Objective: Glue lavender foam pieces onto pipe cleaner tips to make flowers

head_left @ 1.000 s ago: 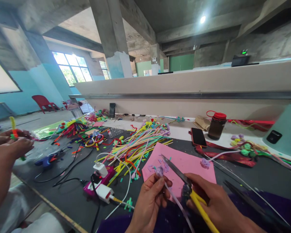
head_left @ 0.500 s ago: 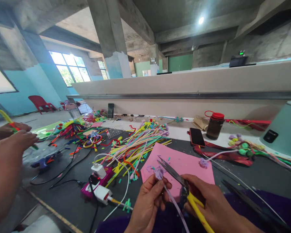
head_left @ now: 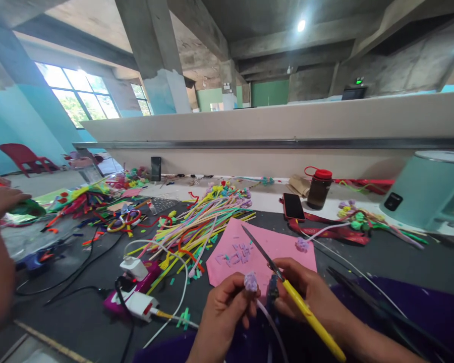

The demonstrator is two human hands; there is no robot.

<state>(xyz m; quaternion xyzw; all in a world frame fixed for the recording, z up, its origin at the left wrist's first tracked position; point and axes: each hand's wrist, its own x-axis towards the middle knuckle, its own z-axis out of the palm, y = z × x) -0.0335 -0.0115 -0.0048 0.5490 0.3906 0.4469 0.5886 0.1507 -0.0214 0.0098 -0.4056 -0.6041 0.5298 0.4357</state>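
Observation:
My left hand (head_left: 225, 312) pinches a small lilac pipe-cleaner flower (head_left: 250, 282) just under its head, and the pale stem curves down toward my lap. My right hand (head_left: 316, 297) is closed around yellow-handled scissors (head_left: 293, 293), whose blades point up and left, past the flower and apart from it. A dark part beside my right fingers is hard to make out. Beyond both hands lies a pink sheet (head_left: 227, 234) scattered with lilac clippings (head_left: 240, 253). Another lilac flower (head_left: 302, 245) rests at its right edge.
A large bundle of pipe cleaners (head_left: 196, 227) lies behind the sheet. On the left are a purple power strip (head_left: 111, 302), loose cables and another person's hand (head_left: 3, 201). Toward the right are a phone (head_left: 293, 206), a brown bottle (head_left: 320, 190) and a teal appliance (head_left: 416, 189).
The scissor blades have closed and moved away from the flower. More lilac clippings show on the pink sheet. The view has turned right, and the other person's hand has shifted toward the left edge.

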